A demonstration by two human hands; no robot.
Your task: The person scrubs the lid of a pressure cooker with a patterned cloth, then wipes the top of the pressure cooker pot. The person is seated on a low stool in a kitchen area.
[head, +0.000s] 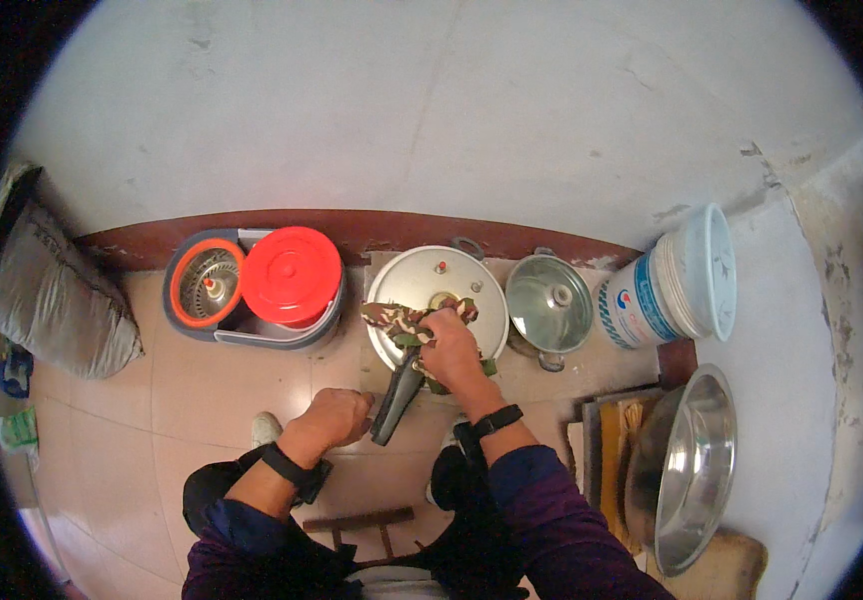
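A silver pressure cooker [403,271] stands before me, its lid on and its black handle [399,397] pointing towards me. Pressed against the lid is a camouflage-patterned cloth [394,319], bunched under my right hand [450,349], which grips it. Part of the cloth hangs down near the base of the handle. My left hand [334,418] is held in the air left of the handle, apart from it. Its fingers are curled in, and I see nothing in them. To the right of the cooker sits a pot with a glass lid [544,300].
On the left stand a spin mop bucket [274,339] with a red lidded pail [293,274], and a grey sack [64,292]. A white plastic bucket [638,300] bears a light-blue basin [718,274]. A steel basin [690,472] leans at right beside boards [611,450]. A wall [401,112] rises behind.
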